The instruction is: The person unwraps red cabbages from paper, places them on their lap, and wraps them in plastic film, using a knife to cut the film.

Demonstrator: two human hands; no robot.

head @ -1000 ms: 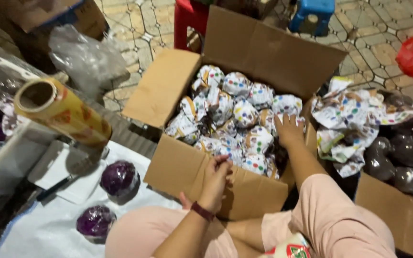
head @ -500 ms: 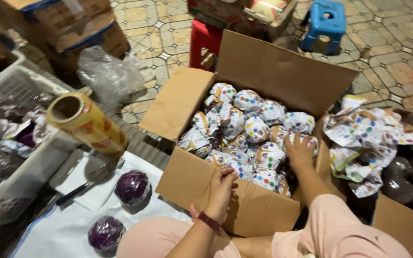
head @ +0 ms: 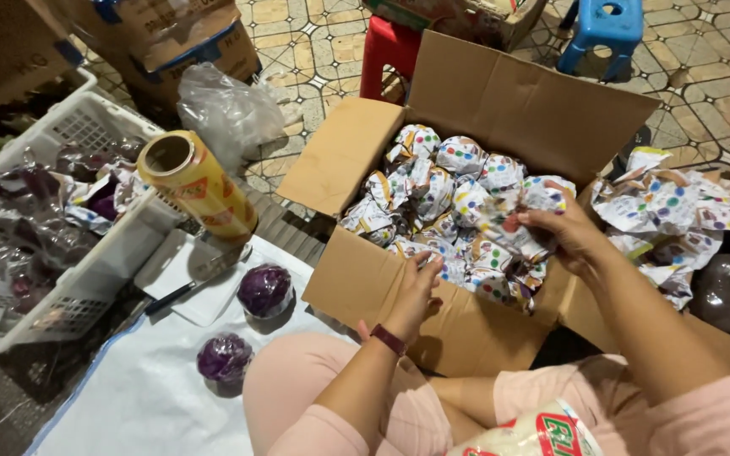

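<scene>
In the open cardboard box [head: 466, 317], the right hand [head: 563, 232] pinches a dotted paper-wrapped bundle [head: 513, 236], the left hand [head: 416, 283] rests half-open on the bundles, with 2 purple cabbages [head: 265, 290] at 9 o'clock below a film roll [head: 198, 186].

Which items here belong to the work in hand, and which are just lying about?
In hand:
- left hand on the wrapped balls
- right hand lifting a spotted paper wrapper
- open cardboard box of paper-wrapped balls

Lying about:
- roll of cling film
- two purple cabbages
- white basket
- blue stool
- red stool
</scene>
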